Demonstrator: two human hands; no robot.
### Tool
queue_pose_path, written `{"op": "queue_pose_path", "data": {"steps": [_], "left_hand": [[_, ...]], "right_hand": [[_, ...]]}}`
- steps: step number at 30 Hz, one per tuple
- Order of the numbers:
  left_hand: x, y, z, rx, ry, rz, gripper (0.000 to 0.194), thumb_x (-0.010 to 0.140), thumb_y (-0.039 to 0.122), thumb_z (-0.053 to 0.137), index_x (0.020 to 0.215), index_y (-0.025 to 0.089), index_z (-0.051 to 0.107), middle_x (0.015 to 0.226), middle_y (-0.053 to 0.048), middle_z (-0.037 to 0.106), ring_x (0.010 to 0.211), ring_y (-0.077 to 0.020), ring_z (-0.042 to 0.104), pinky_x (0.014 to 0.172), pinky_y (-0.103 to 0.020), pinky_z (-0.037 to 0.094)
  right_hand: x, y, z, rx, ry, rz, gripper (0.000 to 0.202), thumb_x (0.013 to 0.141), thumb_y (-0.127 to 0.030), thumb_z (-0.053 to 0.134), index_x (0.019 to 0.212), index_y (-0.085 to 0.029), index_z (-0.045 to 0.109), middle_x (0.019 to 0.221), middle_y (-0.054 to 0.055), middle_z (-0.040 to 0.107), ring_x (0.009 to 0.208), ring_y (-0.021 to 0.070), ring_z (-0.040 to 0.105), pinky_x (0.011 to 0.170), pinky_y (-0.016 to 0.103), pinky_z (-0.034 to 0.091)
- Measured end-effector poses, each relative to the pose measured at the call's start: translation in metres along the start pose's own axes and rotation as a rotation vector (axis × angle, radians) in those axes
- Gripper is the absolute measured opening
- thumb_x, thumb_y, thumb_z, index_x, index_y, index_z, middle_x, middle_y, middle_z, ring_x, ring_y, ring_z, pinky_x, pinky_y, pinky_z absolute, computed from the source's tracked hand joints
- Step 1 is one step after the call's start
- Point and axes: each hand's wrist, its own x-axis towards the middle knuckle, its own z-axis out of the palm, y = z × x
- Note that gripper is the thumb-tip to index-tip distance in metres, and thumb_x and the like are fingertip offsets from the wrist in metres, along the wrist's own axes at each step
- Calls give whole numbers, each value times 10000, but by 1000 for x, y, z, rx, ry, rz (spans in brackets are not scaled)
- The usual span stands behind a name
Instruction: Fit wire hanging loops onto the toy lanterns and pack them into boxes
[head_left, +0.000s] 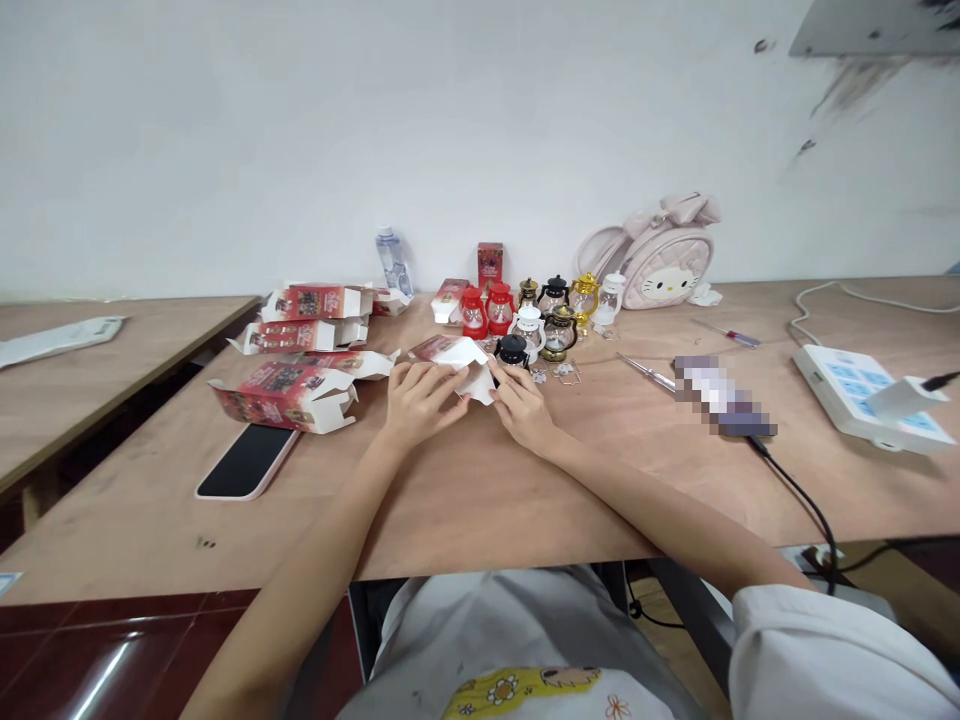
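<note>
Between my two hands is a small red-and-white cardboard box [450, 350], its white flaps facing me. My left hand [421, 402] grips the box's left side, fingers bent over it. With fingertips pinched, my right hand [523, 405] holds a white flap at the right edge. Just behind that hand stands a black mini lantern [512, 350]. Beyond it are a white lantern [529, 330], a dark bronze one [559, 333], two red lanterns [475, 313], a gold one [584, 297] and others. Several opened red boxes [289, 393] lie to the left of my hands.
A phone [249, 462] lies at left and a blurred phone [724, 395] at right, by a screwdriver [646, 373]. The power strip [870, 395] has a charger plugged in. A pink bag [667, 265], a water bottle [393, 262] and an upright red box [490, 265] stand near the wall.
</note>
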Motion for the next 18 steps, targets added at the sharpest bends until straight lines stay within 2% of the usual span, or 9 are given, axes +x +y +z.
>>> {"op": "queue_pose_path", "data": {"steps": [4,7,10,14,16,18], "left_hand": [[1,0,0,34,19,28,146,785,329,655,920,274,665,824,3,716,773,-193,592,762,-375,333],[3,1,-1,55,37,57,111,789,330,663,869,254,649,817,4,712,771,-191,585,748,-365,332],[4,1,-2,41,4,45,108,798,340,657,812,236,629,829,-7,700,763,-185,575,732,-349,339],[5,-1,-3,9,-36,61,184,809,376,644,897,215,628,918,-44,701,826,-202,592,721,-327,366],[5,-1,-3,12,-53,67,278,812,415,633,993,204,624,999,-65,702,887,-217,602,753,-332,377],[4,-2,-3,7,-119,49,365,821,448,610,1094,206,609,1078,-73,694,947,-227,602,800,-344,376]], "right_hand": [[2,0,-2,8,12,-51,270,926,-135,406,730,-210,576,1320,81,580,1136,213,540,909,435,535],[3,-1,-5,26,3,-110,264,916,-109,421,712,-206,556,1377,82,526,1181,207,537,917,422,539],[3,-3,-7,73,-46,-161,246,912,-89,420,747,-192,572,1420,98,474,1235,200,520,942,392,536],[3,-3,-7,57,-18,-113,243,912,-105,432,748,-202,583,1451,79,438,1220,198,533,920,389,547],[3,-1,-5,42,13,-55,246,914,-132,451,718,-209,579,1435,72,461,1194,206,544,906,411,548],[2,1,-4,55,22,-4,253,919,-160,460,700,-209,578,1387,82,516,1185,210,551,914,422,543]]}}
